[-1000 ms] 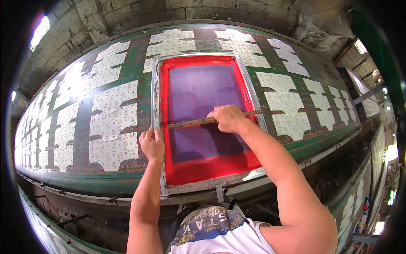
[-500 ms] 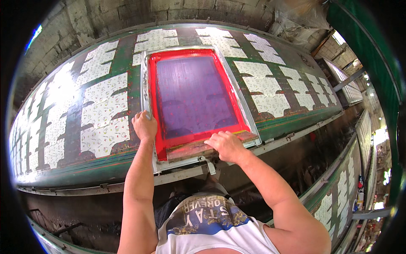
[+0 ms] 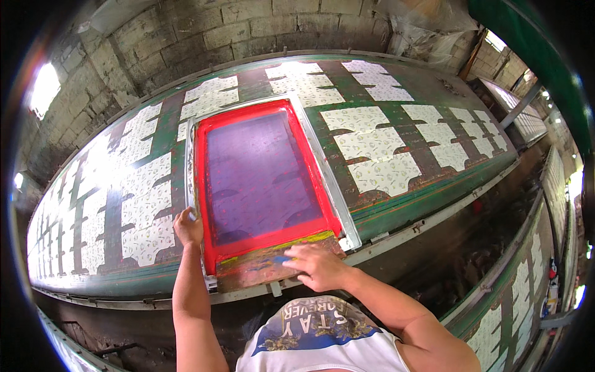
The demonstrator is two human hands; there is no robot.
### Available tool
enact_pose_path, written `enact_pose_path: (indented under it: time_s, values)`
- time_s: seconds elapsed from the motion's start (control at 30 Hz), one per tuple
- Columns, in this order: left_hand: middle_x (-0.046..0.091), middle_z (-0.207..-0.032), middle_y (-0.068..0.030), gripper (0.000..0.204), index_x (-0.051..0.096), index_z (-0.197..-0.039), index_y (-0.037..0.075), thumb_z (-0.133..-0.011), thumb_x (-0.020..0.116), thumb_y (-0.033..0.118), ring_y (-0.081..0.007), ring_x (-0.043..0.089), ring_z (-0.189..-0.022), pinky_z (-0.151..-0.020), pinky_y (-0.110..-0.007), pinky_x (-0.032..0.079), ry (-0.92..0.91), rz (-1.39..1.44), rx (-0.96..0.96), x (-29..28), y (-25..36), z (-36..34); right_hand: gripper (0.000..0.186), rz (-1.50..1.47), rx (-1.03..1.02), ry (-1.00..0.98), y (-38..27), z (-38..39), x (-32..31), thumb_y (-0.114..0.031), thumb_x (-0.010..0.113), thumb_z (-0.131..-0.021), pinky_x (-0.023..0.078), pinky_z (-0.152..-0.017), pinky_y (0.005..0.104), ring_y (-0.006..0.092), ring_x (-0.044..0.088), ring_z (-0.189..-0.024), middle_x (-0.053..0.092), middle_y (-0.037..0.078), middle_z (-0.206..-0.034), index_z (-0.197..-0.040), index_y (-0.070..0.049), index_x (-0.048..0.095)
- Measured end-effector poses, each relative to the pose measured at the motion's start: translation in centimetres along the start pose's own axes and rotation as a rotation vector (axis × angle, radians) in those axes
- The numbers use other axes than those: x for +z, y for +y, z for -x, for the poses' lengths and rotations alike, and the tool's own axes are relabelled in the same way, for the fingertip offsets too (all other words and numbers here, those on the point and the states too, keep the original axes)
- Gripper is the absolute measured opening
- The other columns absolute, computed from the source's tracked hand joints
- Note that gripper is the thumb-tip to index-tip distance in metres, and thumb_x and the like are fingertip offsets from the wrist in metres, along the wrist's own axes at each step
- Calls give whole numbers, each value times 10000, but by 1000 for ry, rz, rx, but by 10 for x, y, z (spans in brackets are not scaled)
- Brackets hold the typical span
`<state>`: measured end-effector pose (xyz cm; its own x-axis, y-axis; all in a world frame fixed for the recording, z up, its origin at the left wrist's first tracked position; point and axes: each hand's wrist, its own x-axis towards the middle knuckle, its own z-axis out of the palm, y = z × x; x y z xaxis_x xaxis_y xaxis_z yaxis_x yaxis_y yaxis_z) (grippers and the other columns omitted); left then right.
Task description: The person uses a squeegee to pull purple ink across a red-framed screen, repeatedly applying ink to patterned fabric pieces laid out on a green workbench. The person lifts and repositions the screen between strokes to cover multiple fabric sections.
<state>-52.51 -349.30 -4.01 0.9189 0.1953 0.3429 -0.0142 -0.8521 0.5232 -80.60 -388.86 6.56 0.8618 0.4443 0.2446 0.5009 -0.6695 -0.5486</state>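
Observation:
A screen printing frame point(image 3: 329, 180) with pale metal bars lies on the long green table. Red ink borders its purple mesh point(image 3: 257, 173). My left hand point(image 3: 188, 227) is closed around the frame's left bar, near its lower end. Along the frame's near end rests a wooden squeegee point(image 3: 248, 267), stained with red, yellow and blue. Over the right part of that squeegee is my right hand point(image 3: 317, 266), its fingers loosely apart and pointing left; whether they touch the wood is hard to see. White printed fabric pieces point(image 3: 372, 149) lie flat on both sides of the frame.
The table's near edge carries a metal rail point(image 3: 427, 223) with small stops. Behind the table rises a block wall point(image 3: 248, 31). Another table with white pieces point(image 3: 519, 288) stands at the lower right. A green sheet point(image 3: 545, 49) hangs at the upper right.
The squeegee now lies flatter across the near end, showing its broad face. My right hand's fingers have loosened from it. The view has shifted, so the frame appears lower and farther left.

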Motion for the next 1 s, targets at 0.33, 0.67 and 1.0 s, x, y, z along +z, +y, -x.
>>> enact_pose_path:
  time_s: [0.33,0.67,1.0]
  values:
    - [760,-1051,-134,413,849,-1202,94,-791,846,133,-365,715,-1037,-976,-469,566,-3,-19,6,1,-6,0,574,-204,734,460,147,28,-32,-115,824,-901,497,-1180,489,416,645,-1345,666,277,-1437,-1449,-19,687]
    - [702,-964,-104,456,842,-1219,83,-763,824,84,-325,686,-972,-916,-447,550,7,94,8,-7,3,3,453,-288,857,386,159,14,-24,63,711,-976,589,-895,278,144,753,-1020,783,125,-1178,-1428,56,687]
    - [703,-994,-46,358,835,-1135,40,-778,853,32,-204,653,-930,-867,-353,530,-57,301,-121,-2,-17,4,339,-607,1055,523,110,-18,-68,59,715,-973,539,-789,239,74,633,-803,698,-13,-957,-1304,5,770]
